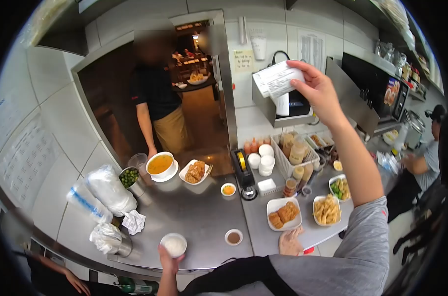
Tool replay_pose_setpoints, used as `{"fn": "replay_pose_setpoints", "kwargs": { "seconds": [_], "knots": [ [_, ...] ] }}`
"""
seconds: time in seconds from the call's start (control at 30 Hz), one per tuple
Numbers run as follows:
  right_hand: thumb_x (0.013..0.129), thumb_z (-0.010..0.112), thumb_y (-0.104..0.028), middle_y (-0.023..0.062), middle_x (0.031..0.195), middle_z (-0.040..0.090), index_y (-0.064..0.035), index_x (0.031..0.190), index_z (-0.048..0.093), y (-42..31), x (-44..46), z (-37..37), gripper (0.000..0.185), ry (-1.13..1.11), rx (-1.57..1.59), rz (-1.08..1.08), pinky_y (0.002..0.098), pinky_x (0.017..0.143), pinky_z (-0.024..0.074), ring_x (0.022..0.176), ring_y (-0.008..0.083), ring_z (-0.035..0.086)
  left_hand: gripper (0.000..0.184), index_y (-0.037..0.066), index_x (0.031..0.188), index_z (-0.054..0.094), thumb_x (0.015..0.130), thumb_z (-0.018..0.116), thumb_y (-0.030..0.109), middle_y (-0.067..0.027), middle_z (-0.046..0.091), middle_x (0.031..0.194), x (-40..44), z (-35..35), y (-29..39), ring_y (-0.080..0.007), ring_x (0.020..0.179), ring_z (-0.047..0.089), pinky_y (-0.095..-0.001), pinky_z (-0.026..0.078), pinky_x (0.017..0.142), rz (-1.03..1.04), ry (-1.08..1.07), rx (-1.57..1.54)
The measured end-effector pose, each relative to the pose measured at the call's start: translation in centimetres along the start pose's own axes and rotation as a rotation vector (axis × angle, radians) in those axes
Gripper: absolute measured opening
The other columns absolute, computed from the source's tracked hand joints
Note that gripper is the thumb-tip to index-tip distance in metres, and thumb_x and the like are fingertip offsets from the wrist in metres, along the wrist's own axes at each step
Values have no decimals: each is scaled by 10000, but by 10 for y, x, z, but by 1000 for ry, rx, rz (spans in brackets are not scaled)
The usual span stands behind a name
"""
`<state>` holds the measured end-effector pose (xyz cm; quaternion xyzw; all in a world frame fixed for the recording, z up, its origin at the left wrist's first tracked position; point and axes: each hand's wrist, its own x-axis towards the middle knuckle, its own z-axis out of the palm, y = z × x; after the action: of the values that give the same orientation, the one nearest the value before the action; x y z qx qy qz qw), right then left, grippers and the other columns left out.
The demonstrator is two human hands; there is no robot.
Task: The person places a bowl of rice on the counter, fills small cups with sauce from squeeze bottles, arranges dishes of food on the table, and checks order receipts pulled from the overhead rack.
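My right hand (315, 89) is raised, pinching printed paper slips (276, 79) between thumb and fingers in front of a receipt printer (299, 109). At the counter's front edge my left hand (168, 262) grips a small white bowl of rice (174, 244). To its right sits a small cup of brown sauce (233, 237). Another hand (290, 240), its arm hidden behind my body, rests beside a white dish of fried pieces (284, 214). A dish of fried strips (326, 210) and a bowl with greens (340, 187) stand further right.
Across the pass, a person in black (157, 93) has a hand at a bowl of orange soup (160, 165). Nearby are a plate of fried food (195, 172), sauce basket (297, 153), tape dispenser (242, 167) and plastic bags (110, 187). A co-worker (426, 158) stands right.
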<state>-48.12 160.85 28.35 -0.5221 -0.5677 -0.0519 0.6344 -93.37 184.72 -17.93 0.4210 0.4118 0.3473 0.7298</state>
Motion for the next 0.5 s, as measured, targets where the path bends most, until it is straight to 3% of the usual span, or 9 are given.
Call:
{"fn": "replay_pose_setpoints", "kwargs": {
  "seconds": [0.17, 0.23, 0.3, 0.37, 0.4, 0.47, 0.5],
  "knots": [
    [877, 550, -1, 69, 1170, 579, 10, 1177, 547, -38, -44, 33, 300, 19, -298, 100, 251, 924, 416, 1060, 122, 544, 528, 178, 1339, 354, 958, 261, 532, -90, 532, 1213, 116, 17, 28, -230, 919, 630, -311, 554, 533, -45, -82, 312],
    [865, 555, 12, 65, 1170, 575, 11, 1176, 544, -52, -64, 47, 311, 68, -408, 161, 254, 924, 416, 1077, 124, 535, 548, 168, 1342, 380, 959, 229, 530, -81, 533, 1220, 146, 25, 42, -222, 978, 603, -317, 547, 539, -44, -83, 559],
    [839, 574, 34, 54, 1146, 573, 3, 1167, 551, -64, -88, 61, 330, 118, -432, 341, 243, 858, 444, 995, 107, 558, 524, 159, 1383, 356, 961, 334, 467, -152, 432, 1337, 139, 46, 76, -296, 1157, 498, -405, 537, 746, -56, -150, 577],
    [809, 591, 60, 31, 1106, 580, -24, 1138, 574, -52, -142, 92, 340, 138, -444, 489, 221, 796, 449, 935, 94, 559, 572, 168, 1426, 300, 919, 490, 353, -239, 257, 1433, 143, 44, 66, -374, 1286, 334, -458, 393, 982, 853, -2, 1289],
    [802, 598, 62, 29, 1111, 579, -34, 1137, 581, -45, -164, 106, 349, 130, -314, 614, 219, 772, 446, 914, 89, 556, 658, 152, 1432, 289, 856, 596, 240, -293, 130, 1451, 119, 58, 87, -433, 1320, 241, -458, 254, 1082, 821, -107, 1167],
    [809, 620, 26, 12, 1074, 610, -76, 1143, 592, -25, -204, 143, 350, 21, -271, 687, 229, 759, 448, 890, 75, 553, 652, 123, 1426, 295, 857, 600, 211, -263, 248, 1426, 85, 78, 94, -390, 1310, 303, -439, 290, 1065, 878, -238, 952],
    [812, 633, 10, 0, 1047, 632, -90, 1134, 603, -9, -224, 162, 338, -30, -308, 701, 228, 762, 448, 875, 72, 556, 652, 110, 1423, 298, 854, 606, 192, -246, 311, 1398, 69, 87, 90, -357, 1287, 353, -430, 311, 1051, 702, -518, 728]
  ]
}}
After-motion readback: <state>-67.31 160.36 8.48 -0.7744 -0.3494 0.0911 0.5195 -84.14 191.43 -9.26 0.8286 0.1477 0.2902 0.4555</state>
